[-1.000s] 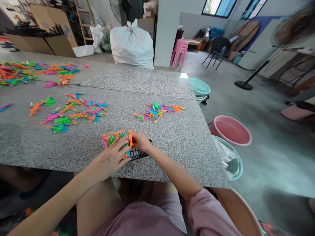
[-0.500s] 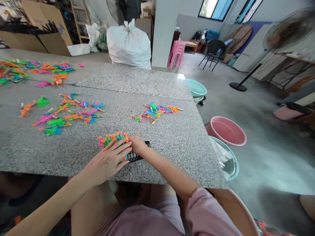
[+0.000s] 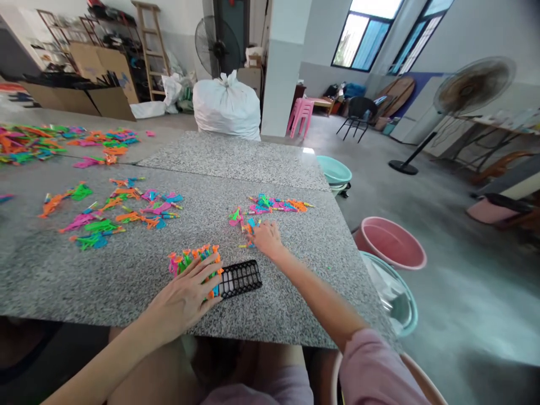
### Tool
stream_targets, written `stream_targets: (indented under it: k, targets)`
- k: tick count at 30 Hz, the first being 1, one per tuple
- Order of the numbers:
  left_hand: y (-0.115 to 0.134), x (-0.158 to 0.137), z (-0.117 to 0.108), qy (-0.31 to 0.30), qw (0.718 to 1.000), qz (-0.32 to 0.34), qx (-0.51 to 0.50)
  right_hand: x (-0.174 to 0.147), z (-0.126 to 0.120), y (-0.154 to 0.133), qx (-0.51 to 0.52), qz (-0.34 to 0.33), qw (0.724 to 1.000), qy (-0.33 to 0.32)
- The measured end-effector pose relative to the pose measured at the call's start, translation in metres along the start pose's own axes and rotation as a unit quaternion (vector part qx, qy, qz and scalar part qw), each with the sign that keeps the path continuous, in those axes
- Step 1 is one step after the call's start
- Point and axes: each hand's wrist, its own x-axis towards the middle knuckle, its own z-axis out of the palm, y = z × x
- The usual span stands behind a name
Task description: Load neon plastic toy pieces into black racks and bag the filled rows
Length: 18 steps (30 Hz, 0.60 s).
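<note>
A black plastic rack (image 3: pixel 241 279) with rows of openings lies on the granite tabletop near me. Upright toy pieces (image 3: pixel 185 260) with flared orange and pink tops fill its left part. Across them rests my left hand (image 3: pixel 183 292), its fingers stretched and slightly apart, the thumb on the near side. Beyond the rack, my right hand (image 3: pixel 266 239) is bent down over a small orange and blue plastic toy (image 3: pixel 250 226), its fingers curled at the piece; the fingertips are partly hidden. Just behind lies a small pile of similar coloured toys (image 3: pixel 278 205).
Loose toys (image 3: pixel 113 211) are scattered on the left, with a larger heap (image 3: pixel 25 143) farther back. A white sack (image 3: pixel 228 107) stands past the far edge. Right of the table are a pink basin (image 3: pixel 394 243), a teal basin (image 3: pixel 335 170) and a standing fan (image 3: pixel 475 87).
My right hand has left the rack and moved forward to the toys, uncovering the rack's right part. Some toys now lie nearer me. My left hand stays on the rack's pieces; the view has tilted up.
</note>
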Motion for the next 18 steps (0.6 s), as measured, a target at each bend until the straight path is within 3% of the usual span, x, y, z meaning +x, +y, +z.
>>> stream_targets:
  k: [6, 10, 15, 18]
  targets:
    - [0.002, 0.002, -0.004, -0.022, 0.999, -0.015, -0.032, 0.024, -0.012, 0.022, 0.003, -0.053, 0.998, -0.042]
    - [0.004, 0.003, -0.008, -0.025, 0.999, -0.017, -0.035, 0.036, -0.012, 0.038, -0.013, -0.036, 0.999, -0.018]
    - [0.004, 0.003, -0.008, -0.02, 0.999, -0.013, -0.027, 0.032, -0.012, 0.053, -0.038, -0.138, 0.989, -0.04]
    - [0.005, 0.003, -0.01, -0.027, 0.999, -0.011, -0.036, 0.02, -0.016, 0.063, -0.028, -0.133, 0.99, -0.044]
